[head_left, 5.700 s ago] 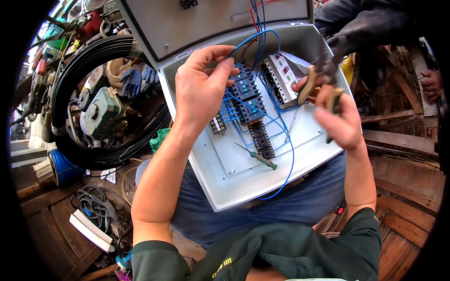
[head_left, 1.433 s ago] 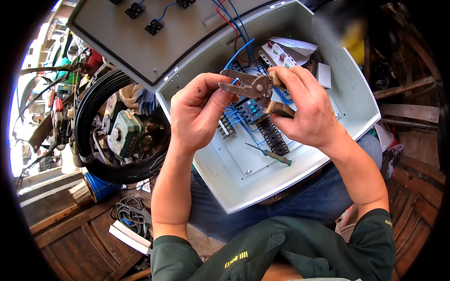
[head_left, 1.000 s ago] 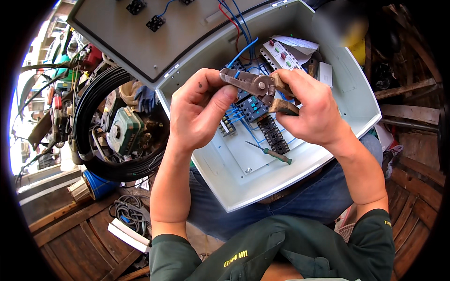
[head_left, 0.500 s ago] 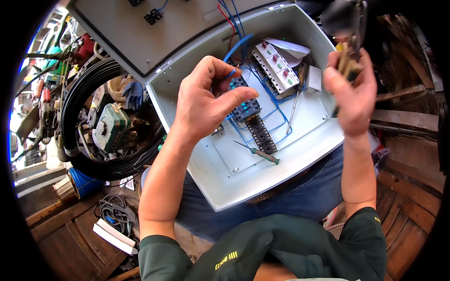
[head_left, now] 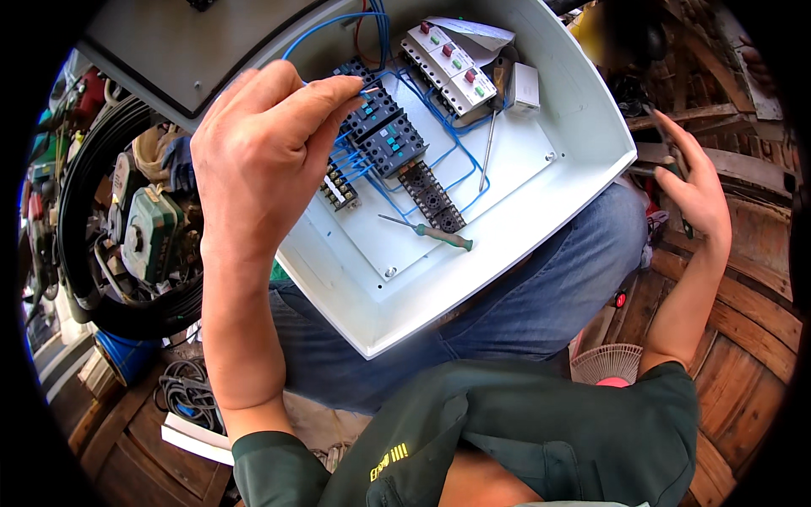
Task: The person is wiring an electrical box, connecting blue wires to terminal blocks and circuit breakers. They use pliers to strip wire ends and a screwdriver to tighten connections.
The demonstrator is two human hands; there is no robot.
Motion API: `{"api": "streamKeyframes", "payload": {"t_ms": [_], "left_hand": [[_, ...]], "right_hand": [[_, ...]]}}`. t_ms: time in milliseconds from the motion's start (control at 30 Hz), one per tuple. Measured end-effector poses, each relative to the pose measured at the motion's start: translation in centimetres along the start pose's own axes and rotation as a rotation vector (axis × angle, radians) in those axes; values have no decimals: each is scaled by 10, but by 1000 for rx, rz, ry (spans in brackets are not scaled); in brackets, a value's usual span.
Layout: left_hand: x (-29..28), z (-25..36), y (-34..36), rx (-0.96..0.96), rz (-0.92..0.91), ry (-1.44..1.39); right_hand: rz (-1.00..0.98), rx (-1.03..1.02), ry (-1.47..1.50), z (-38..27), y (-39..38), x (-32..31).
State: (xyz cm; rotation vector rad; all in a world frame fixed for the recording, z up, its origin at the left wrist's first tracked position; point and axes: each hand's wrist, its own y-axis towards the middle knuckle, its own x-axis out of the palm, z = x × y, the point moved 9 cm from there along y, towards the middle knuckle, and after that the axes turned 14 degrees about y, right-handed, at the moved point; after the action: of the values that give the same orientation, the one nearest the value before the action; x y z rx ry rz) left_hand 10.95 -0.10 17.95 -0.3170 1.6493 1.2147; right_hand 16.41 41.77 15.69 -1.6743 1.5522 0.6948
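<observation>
Raised over the left side of the light grey enclosure point(head_left: 473, 291), my left hand point(head_left: 262, 139) pinches a blue wire point(head_left: 328, 19) with bare copper at its tip. Below that hand are black contactors point(head_left: 393, 139) and a terminal block point(head_left: 340, 191) full of blue wires. My right hand point(head_left: 694, 190), outside the right wall, holds a dark pliers-like tool point(head_left: 672, 160); the exact kind is hard to make out. A green-handled screwdriver point(head_left: 443, 237) lies beside the black sockets point(head_left: 429, 196). A longer screwdriver point(head_left: 489, 144) rests near the white breakers point(head_left: 448, 66).
The enclosure sits on my lap, its lid point(head_left: 194, 51) open at upper left. A small white box point(head_left: 524, 89) stands inside by the right wall. On the left lie a coil of black cable point(head_left: 144, 308) and a green machine point(head_left: 152, 232). Wooden boards point(head_left: 718, 329) are at right.
My left hand has moved left and up with the wire, its palm turned down. My right hand has moved right and lower with its tool, away from the enclosure. The view has shifted.
</observation>
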Motion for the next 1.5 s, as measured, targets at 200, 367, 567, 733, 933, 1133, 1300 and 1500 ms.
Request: {"api": "streamKeyframes", "payload": {"t_ms": [200, 367, 567, 733, 933, 1133, 1300, 1500], "left_hand": [[6, -11, -2, -60, -189, -232], [-1, -37, 0, -201, 29, -313], [9, -107, 40, -371, 12, -329], [24, -154, 132, -331, -116, -325], [32, -181, 156, -216, -78, -194], [39, -184, 159, -261, 45, -503], [54, -193, 130, -285, -18, -541], [69, -172, 125, -253, 52, -529]], "right_hand": [[-654, -63, -424, -65, 69, 155], [-936, -180, -578, -19, 83, 233], [-882, -270, -627, -35, 83, 249], [-621, -290, -458, -71, 108, 231], [-823, -317, -214, -147, 41, 270], [-923, -194, -472, -150, 32, 278], [-39, -169, -23, -91, 143, 180], [40, 215, 11, -1, 191, 168]]}}
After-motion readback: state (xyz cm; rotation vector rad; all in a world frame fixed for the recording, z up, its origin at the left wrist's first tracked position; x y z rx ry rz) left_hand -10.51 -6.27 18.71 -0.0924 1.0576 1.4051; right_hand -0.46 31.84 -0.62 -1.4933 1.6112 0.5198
